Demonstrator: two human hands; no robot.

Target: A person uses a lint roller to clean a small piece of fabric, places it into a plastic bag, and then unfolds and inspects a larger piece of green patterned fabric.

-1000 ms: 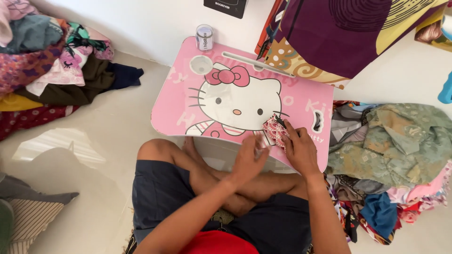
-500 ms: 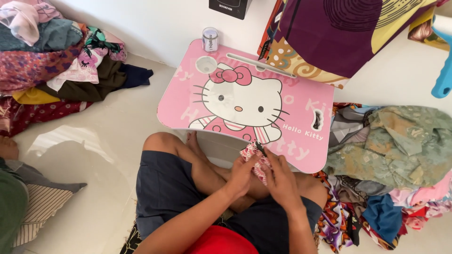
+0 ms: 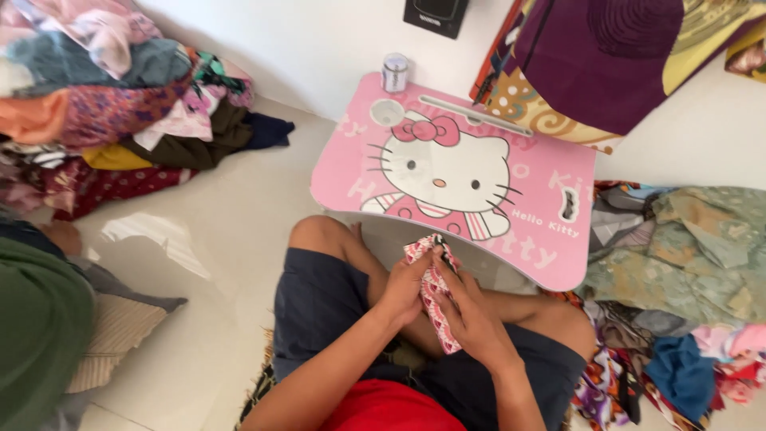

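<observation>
Both hands, the left hand (image 3: 405, 289) and the right hand (image 3: 472, 315), had their fingers clamped on a small red-and-white patterned cloth (image 3: 435, 297). It hung over the lap, just in front of the pink table (image 3: 550, 247).

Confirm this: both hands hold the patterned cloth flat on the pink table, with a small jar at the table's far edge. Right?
Not quite. The head view shows both hands, left and right, holding the cloth over the lap, off the pink table. The jar is at the table's far edge.
</observation>
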